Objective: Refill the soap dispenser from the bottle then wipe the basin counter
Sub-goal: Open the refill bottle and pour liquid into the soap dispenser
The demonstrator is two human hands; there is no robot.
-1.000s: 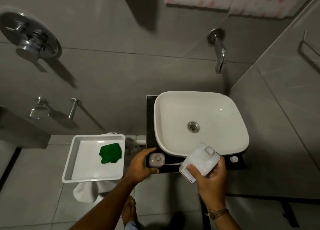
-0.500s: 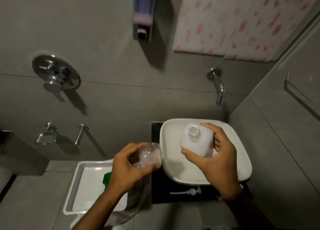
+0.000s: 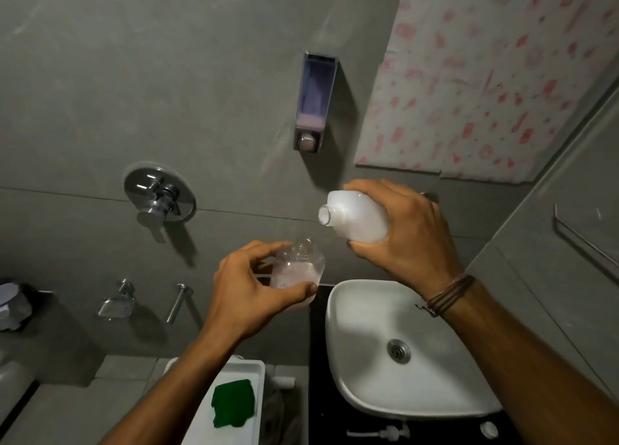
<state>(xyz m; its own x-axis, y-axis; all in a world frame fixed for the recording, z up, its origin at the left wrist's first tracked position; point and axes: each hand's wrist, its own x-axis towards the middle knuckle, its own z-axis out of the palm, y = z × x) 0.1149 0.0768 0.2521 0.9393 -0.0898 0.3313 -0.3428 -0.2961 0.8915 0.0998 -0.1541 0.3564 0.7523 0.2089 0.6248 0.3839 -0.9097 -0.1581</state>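
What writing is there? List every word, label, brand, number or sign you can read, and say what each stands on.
None can be read.
The white bottle in the right hand: no label faces the camera.
The clear dispenser bottle in the left hand: no print shows.
The wall dispenser: no legible marking.
The patterned sheet: pink shapes only, no letters.
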